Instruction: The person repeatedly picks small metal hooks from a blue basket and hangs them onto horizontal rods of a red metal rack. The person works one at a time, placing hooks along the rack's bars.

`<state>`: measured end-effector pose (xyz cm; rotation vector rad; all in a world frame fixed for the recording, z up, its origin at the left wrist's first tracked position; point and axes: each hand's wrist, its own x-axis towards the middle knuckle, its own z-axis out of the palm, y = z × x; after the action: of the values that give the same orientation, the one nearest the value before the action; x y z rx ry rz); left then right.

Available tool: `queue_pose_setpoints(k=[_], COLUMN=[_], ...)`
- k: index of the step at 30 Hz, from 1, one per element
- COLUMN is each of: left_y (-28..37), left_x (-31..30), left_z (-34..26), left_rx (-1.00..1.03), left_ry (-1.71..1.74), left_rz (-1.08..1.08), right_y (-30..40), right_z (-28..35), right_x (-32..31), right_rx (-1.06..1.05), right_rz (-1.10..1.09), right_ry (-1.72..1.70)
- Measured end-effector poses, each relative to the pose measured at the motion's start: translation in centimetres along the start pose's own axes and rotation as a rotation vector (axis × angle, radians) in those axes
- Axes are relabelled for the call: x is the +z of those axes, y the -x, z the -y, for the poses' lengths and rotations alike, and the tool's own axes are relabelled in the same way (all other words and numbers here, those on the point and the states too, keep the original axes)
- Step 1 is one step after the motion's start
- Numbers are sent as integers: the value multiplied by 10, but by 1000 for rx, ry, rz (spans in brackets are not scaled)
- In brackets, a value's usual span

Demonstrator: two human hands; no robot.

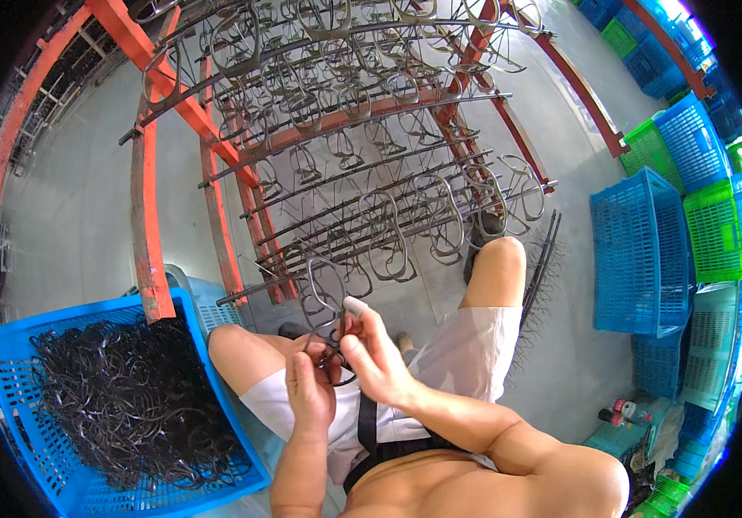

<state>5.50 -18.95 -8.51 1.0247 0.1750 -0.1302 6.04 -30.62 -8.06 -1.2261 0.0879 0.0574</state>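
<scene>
My left hand [311, 390] is below the near end of a metal rod, palm up, its fingers curled on small dark curved parts. Beside it, my right hand [374, 359] has a white covering on one fingertip and pinches the same cluster of parts. Just above the fingers, a grey looped piece [326, 285] stands at the rod's end; whether a hand touches it cannot be told. Many similar grey looped pieces [392, 243] hang along the rods [338, 223] of a rack. At lower left, a blue plastic basket [183, 304] holds a heap of black curved parts [131, 401].
The orange-red metal frame [151, 213] of the rack rises ahead and to the left. Thin rods with wire prongs [542, 259] lie on the floor at right. Blue crates [643, 259] and green crates [714, 230] line the right side, with bottles [633, 411] near them.
</scene>
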Motion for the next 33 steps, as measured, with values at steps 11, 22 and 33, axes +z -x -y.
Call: queue_pose_setpoints(k=[11,22,33], left_y=[-1,-3,21], left_x=[-5,-24,-71], left_z=[5,1,6], left_rx=[261,70,-215], left_ry=[-310,-558,-247], left_rz=[-36,-131,-134], right_y=[-20,-76,-102], right_z=[7,-38,-59], right_x=[2,-8,11], right_rx=[-59,-168,-96], right_rz=[13,-508,-560], right_ry=[364,115,41])
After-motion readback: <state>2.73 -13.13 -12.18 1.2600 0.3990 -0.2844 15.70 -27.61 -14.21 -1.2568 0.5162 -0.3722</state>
